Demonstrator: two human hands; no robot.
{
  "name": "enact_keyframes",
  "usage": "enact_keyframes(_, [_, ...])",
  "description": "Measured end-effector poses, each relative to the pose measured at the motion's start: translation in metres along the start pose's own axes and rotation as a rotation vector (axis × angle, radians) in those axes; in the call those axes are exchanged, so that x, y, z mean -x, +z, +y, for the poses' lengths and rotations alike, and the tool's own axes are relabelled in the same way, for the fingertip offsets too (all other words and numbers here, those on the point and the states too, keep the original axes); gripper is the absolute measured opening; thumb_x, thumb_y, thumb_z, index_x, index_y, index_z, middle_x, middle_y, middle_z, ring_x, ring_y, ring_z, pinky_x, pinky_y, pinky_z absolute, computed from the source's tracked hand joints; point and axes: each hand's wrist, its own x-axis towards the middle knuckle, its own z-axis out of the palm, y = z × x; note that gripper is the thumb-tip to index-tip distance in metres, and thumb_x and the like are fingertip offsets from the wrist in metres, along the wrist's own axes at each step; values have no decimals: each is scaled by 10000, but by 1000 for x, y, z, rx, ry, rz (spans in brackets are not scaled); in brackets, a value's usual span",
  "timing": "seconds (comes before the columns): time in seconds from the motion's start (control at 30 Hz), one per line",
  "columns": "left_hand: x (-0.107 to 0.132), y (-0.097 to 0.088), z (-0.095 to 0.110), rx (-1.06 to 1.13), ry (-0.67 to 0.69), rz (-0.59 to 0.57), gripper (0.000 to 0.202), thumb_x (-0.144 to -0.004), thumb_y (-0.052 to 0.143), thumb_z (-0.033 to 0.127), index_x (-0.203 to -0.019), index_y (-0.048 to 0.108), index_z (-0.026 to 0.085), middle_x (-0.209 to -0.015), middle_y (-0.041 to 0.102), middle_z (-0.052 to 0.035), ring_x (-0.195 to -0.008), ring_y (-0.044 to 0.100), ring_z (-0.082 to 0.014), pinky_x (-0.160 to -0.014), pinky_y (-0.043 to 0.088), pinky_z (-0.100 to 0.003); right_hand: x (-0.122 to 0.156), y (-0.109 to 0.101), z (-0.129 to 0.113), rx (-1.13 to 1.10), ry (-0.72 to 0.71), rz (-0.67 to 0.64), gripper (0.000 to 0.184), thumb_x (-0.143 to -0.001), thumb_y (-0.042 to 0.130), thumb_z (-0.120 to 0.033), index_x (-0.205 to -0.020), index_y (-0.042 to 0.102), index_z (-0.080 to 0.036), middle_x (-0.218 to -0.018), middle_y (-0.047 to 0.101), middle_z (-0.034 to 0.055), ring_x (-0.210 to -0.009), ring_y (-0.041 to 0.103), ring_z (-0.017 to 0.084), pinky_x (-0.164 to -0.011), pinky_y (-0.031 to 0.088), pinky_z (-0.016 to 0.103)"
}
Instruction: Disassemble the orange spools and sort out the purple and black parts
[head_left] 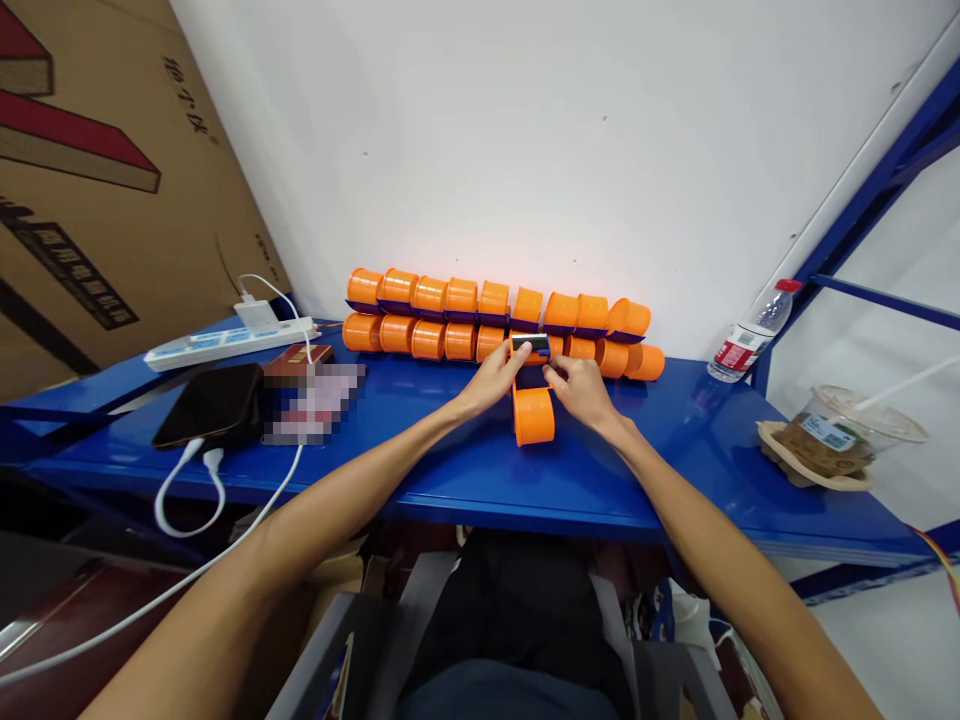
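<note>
Above the blue table I hold a tape dispenser with an orange drum (534, 416) at its lower end and a dark serrated cutter strip (529, 342) at its upper end. My left hand (495, 378) is closed on its upper left side, thumb by the strip. My right hand (581, 388) has curled fingers against its right side, below the strip; what those fingertips pinch is too small to make out. Just behind both hands, similar orange drums (430, 340) with dark blue frames stand in two stacked rows, partly hidden by the hands.
On the left of the blue table (450, 480) lie a power strip (232, 343), a black phone (210, 405) with white cables and a blurred item (315, 402). A bottle (754, 335) and a drink cup (836, 435) in a carrier stand at right. A white wall rises behind.
</note>
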Motion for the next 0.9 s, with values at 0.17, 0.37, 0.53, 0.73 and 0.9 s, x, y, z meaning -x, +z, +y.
enact_keyframes(0.17, [4,2,-9,-128,20,68,446,-973,582,617,-1001,666,180,-1000,719,-79,-1052,658,-256,-1013,465,-380,0,1,-3,21,45,-120,318,-973,519,-235,-674,624,-209,-618,672,15,-607,620,178,-640,387,275])
enact_keyframes(0.37, [6,4,-10,-193,13,101,446,-978,562,638,-865,595,207,-816,614,-28,-881,609,-221,-885,475,-359,0,4,-4,-142,97,-156,355,-933,488,-159,-584,503,-224,-528,623,-1,-551,646,173,-616,448,256])
enact_keyframes(0.53, [6,5,-6,-138,8,100,478,-972,538,675,-895,601,208,-909,655,-55,-988,614,-244,-956,461,-373,0,2,-9,-211,116,-124,366,-905,472,-115,-559,450,-231,-461,573,-28,-472,602,145,-590,452,240])
enact_keyframes(0.73, [7,7,0,-109,11,78,500,-966,532,675,-990,632,186,-987,671,-81,-994,614,-244,-929,472,-364,0,1,-10,-229,117,-91,346,-885,468,-110,-560,475,-228,-461,573,-23,-461,572,145,-548,406,247])
enact_keyframes(0.9, [7,8,0,-70,8,75,486,-987,533,636,-1065,637,168,-1053,690,-93,-1039,630,-239,-986,464,-365,1,2,-7,-249,117,-97,339,-890,465,-127,-567,486,-225,-468,576,-15,-464,574,145,-549,416,250])
